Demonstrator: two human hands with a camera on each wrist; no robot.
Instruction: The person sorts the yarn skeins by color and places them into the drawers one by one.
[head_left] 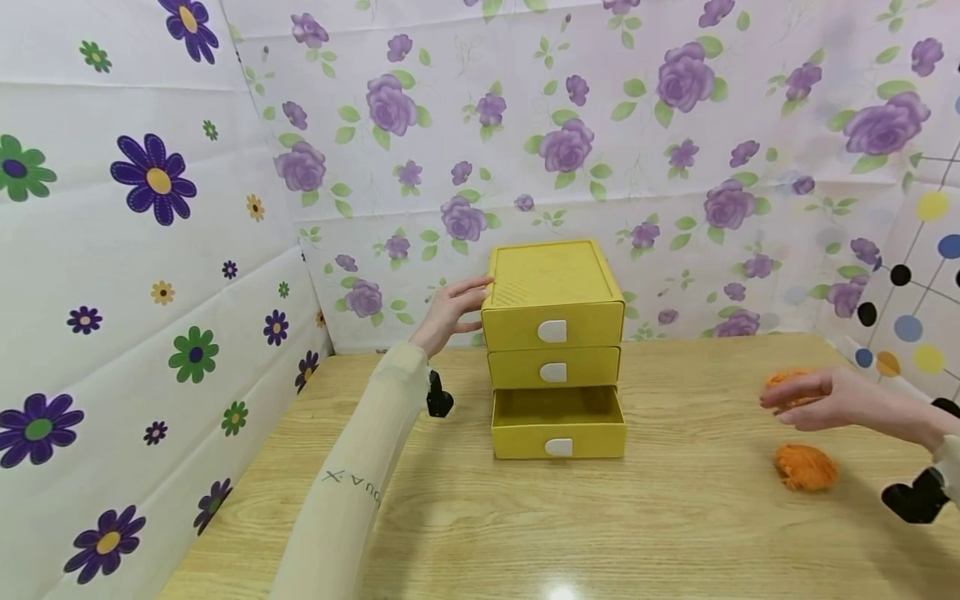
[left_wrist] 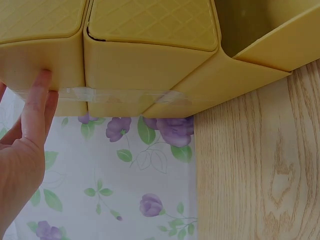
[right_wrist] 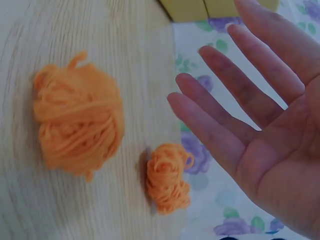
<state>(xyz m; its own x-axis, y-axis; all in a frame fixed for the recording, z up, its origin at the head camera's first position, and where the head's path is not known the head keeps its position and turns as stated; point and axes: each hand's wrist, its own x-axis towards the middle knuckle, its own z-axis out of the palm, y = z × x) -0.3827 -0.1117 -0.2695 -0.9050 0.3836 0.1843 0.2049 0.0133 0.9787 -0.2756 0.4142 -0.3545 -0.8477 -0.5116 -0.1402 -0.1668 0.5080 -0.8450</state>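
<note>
A yellow three-drawer box [head_left: 555, 275] stands on the table, each drawer with a white tab. Its bottom drawer [head_left: 558, 442] is pulled out, and no contents show inside. My left hand [head_left: 453, 312] rests against the upper left side of the box; in the left wrist view its extended fingers [left_wrist: 37, 105] touch the yellow side wall. Over at the right, my right hand [head_left: 847, 402] hovers with fingers spread and holds nothing. Below it are two bundles of orange yarn: the nearer yarn ball [right_wrist: 80, 117] and a smaller-looking one [right_wrist: 169, 177] farther back, partly covered by the hand in the head view.
The wooden table [head_left: 675, 525] meets a back wall covered in purple-rose cloth [head_left: 525, 108]. A daisy-print cloth [head_left: 142, 333] hangs along the left, a dotted one [head_left: 911, 292] on the right. Clear tape [left_wrist: 120, 95] runs across the box's side.
</note>
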